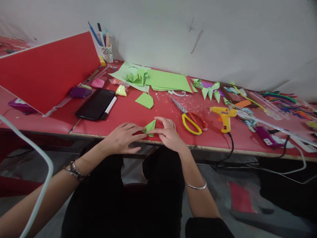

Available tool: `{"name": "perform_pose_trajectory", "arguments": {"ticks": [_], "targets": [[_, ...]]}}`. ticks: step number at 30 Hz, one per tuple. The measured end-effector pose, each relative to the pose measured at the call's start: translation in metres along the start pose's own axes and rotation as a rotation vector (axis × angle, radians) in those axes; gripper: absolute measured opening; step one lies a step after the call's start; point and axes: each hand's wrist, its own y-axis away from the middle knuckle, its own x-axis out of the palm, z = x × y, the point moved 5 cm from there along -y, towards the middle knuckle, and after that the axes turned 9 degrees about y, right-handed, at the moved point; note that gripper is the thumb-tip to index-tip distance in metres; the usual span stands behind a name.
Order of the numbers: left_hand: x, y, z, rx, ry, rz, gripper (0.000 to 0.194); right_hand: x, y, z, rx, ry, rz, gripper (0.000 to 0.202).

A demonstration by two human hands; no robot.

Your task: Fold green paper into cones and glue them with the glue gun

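A small folded piece of green paper lies at the front edge of the red table. My left hand touches its left side with outstretched fingertips, the thumb apart. From the right, my right hand rests its fingers on the same piece, thumb and fingers spread. Just behind it is a cut green paper piece. Scissors with yellow and orange handles lie open to the right of my right hand.
A black phone and a marker lie left. A yellow glue gun sits right, its cord hanging off the edge. Green sheets and folded paper pieces lie behind. A red board leans at the left.
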Motion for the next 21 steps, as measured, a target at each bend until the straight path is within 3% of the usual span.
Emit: {"name": "perform_pose_trajectory", "arguments": {"ticks": [12, 18, 21], "targets": [[-0.0014, -0.0018, 0.0012, -0.076, 0.099, 0.092, 0.046, 0.0031, 0.0006, -0.009, 0.198, 0.093, -0.125, 0.052], [-0.0011, -0.0022, 0.002, -0.082, 0.106, 0.087, 0.044, 0.0008, 0.0009, -0.0019, 0.043, 0.016, -0.1, 0.052], [-0.0003, -0.0019, 0.0024, -0.087, 0.103, 0.092, 0.044, 0.0021, 0.0002, -0.0034, 0.067, 0.026, -0.077, 0.052]]}}
